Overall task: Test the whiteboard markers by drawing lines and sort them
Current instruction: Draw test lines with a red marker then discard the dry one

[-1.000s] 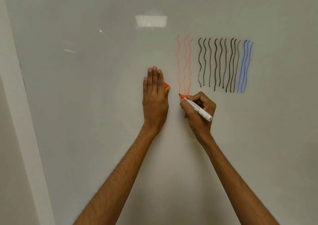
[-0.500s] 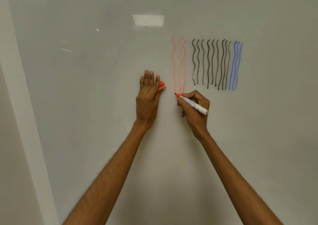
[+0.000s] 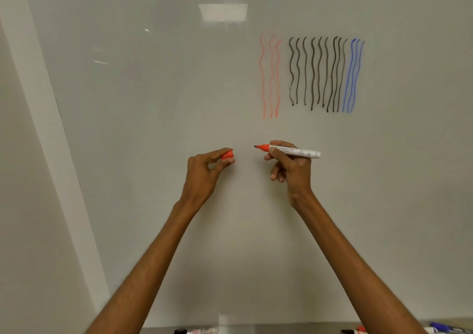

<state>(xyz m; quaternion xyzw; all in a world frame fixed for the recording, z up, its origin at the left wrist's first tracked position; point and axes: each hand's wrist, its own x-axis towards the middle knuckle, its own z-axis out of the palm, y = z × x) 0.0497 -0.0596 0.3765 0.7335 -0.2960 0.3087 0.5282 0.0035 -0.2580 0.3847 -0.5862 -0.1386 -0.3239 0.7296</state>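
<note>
Red test looks done: three faint orange-red wavy lines (image 3: 270,78) on the glossy white whiteboard (image 3: 166,103), left of the black wavy lines (image 3: 317,72) and blue wavy lines (image 3: 354,75); right hand (image 3: 291,172) grips the uncapped white-barrelled red marker (image 3: 294,151), tip off the board, aimed at the small red plastic cap (image 3: 227,155) pinched in left hand (image 3: 202,177) fingertips; next: align, press cap home, sort it, probably as weak; spare markers (image 3: 197,330) at the bottom edge are cut off, count unclear.
</note>
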